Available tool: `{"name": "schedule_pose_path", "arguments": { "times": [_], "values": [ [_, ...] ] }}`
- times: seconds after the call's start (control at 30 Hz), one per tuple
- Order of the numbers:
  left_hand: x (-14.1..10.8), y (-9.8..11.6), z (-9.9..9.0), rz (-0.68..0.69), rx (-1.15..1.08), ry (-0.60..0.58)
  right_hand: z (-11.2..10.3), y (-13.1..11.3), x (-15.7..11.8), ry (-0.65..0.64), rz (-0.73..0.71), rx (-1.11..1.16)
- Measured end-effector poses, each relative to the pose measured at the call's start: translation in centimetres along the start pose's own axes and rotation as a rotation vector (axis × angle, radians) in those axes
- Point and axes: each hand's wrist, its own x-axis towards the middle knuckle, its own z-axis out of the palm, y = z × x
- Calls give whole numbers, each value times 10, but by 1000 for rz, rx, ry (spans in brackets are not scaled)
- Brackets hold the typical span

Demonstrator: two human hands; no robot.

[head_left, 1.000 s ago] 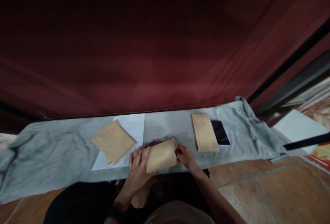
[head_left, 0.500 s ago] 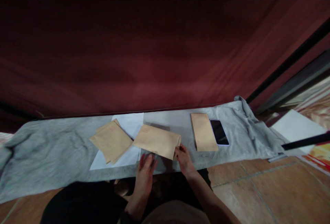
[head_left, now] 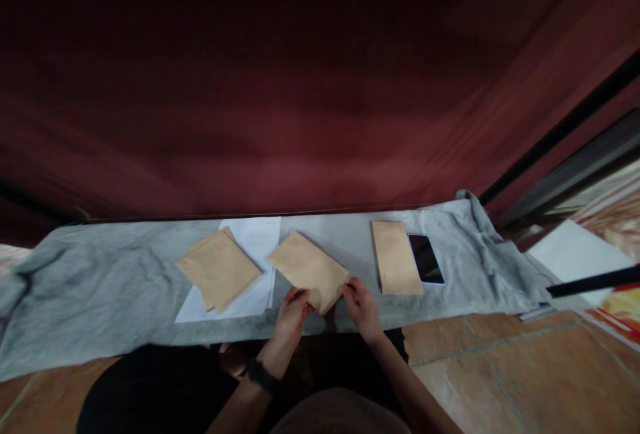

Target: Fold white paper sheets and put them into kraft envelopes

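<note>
A brown paper envelope (head_left: 311, 262) with a small reddish print at its far left corner is held tilted above the grey cloth. My left hand (head_left: 292, 314) pinches its near lower edge. At its right end, my right hand (head_left: 362, 307) grips the corner, where the paper looks folded or creased. To the left, several brown envelopes (head_left: 223, 269) lie fanned on white paper sheets (head_left: 257, 237). On the right lies a neat stack of brown envelopes (head_left: 397, 257), with a dark-screened phone (head_left: 426, 259) in a pale purple case beside it.
The narrow surface is covered by a rumpled grey cloth (head_left: 115, 281) and backed by a dark red panel (head_left: 320, 121). A black bar (head_left: 595, 282) crosses in front of white sheets (head_left: 575, 254) at the right. Tiled floor (head_left: 480, 354) shows below.
My left hand has come up to the envelope's near edge and closed on it. The envelope has turned, its left end swinging away from me. My right hand keeps its hold.
</note>
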Motion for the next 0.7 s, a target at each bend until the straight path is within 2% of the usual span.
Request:
{"name": "schedule_pose_path", "arguments": {
  "times": [0.1,0.23,0.47,0.7],
  "values": [
    [13,7,-3,86,124,10,-22,17,-7,62,-217,-372],
    [30,9,-9,107,198,8,-30,33,-12,78,-305,-669],
    [43,-2,-19,91,189,-24,-21,36,-9,102,-293,-810],
    [45,-2,-26,27,94,-106,-21,37,-10,104,-333,-859]
  ]
}}
